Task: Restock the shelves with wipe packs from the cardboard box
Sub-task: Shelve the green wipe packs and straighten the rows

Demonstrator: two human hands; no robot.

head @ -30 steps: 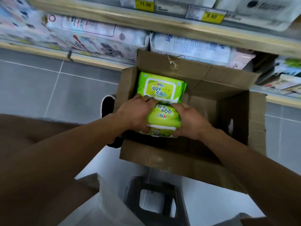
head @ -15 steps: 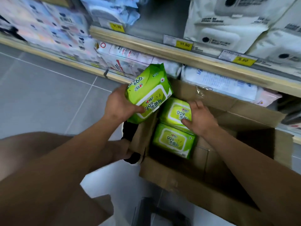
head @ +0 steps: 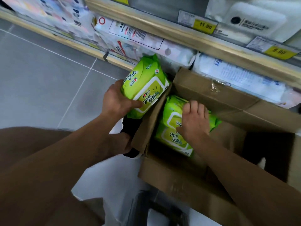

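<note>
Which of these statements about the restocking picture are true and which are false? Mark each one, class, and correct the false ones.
1. The left hand holds a green wipe pack outside the cardboard box. True.
2. The right hand is holding a price label. False: it lies on the green packs in the box.
3. The cardboard box is taped shut. False: its flaps stand open and packs show inside.
4. A yellow price tag on the shelf edge reads 11.90. True.
5. The floor is grey tile. True.
</note>
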